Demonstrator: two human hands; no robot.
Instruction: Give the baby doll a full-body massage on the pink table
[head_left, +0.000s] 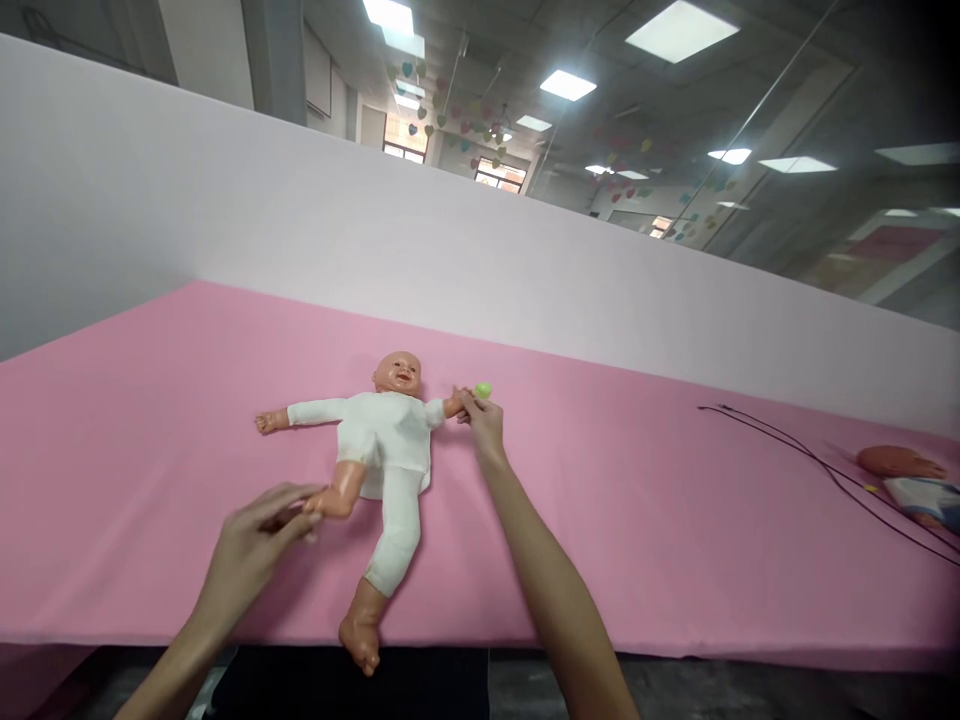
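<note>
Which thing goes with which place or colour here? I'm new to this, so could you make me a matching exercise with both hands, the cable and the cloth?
Things:
1. Left hand
2. Cable
3. Right hand
4. Cloth

Places and colours:
A. At a hand of the doll in white
B. Pink
C. At a foot of the doll in white
D. Black

Right pairs: 1-C, 2-D, 3-A, 4-B

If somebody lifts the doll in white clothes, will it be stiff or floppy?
Probably both: the doll's creased white body looks like soft cloth, so it may sag. Its glossy head looks like moulded plastic, so that should stay firm.
</note>
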